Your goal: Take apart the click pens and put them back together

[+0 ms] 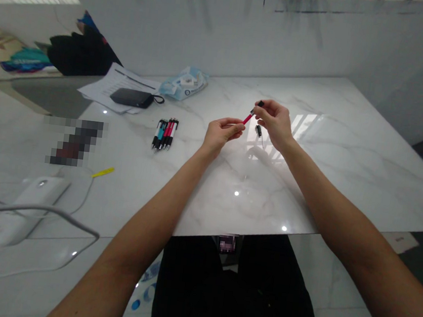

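Between my two hands a pink pen barrel with a black end is held tilted above the table. The fingers of my left hand are closed on its lower pink part. My right hand pinches the black piece at its upper end. Just below the right fingers, small black pen parts and a thin refill lie on the marble tabletop. To the left, a row of several pens in white, teal and pink with black grips lies side by side.
Behind the pens are printed papers, a black power bank with a strap and a blue-white wipes packet. A white device, grey cable and yellow strip lie left. A wall borders the back.
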`<act>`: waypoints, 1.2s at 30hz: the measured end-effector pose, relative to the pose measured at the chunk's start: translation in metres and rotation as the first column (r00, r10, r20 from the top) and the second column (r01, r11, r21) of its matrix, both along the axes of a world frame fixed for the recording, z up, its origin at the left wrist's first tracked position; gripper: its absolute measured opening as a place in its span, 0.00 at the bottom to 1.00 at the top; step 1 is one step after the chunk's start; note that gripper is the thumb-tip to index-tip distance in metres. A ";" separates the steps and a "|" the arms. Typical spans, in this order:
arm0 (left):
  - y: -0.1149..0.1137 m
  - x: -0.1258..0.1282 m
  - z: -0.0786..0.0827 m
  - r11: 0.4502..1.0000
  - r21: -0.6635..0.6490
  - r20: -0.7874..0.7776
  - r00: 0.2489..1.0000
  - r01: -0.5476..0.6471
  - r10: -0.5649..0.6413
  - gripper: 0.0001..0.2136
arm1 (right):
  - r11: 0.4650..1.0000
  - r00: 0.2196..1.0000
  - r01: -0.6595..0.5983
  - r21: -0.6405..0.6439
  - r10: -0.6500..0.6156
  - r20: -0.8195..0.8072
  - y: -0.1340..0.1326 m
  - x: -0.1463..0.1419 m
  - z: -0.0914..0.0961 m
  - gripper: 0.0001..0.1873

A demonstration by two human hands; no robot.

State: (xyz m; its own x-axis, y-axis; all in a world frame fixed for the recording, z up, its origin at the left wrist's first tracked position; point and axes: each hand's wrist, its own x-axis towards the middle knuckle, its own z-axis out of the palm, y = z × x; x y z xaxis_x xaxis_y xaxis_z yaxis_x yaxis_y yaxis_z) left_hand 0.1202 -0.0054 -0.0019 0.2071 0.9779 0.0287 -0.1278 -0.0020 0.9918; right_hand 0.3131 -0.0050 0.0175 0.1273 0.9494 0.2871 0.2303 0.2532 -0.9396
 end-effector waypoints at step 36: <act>0.014 0.044 0.001 0.905 0.333 -0.747 0.660 0.263 0.083 0.06 | 0.960 0.573 0.268 -0.079 -0.093 0.814 -0.031 0.030 0.001 0.12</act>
State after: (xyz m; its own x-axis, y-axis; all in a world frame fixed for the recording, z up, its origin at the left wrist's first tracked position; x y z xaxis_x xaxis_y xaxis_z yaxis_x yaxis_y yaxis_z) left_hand 0.1644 0.0082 -0.0007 0.4140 0.8907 0.1876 0.6134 -0.4253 0.6655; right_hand 0.3433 -0.0359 0.0182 0.1047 0.9753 0.1942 0.9273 -0.0252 -0.3734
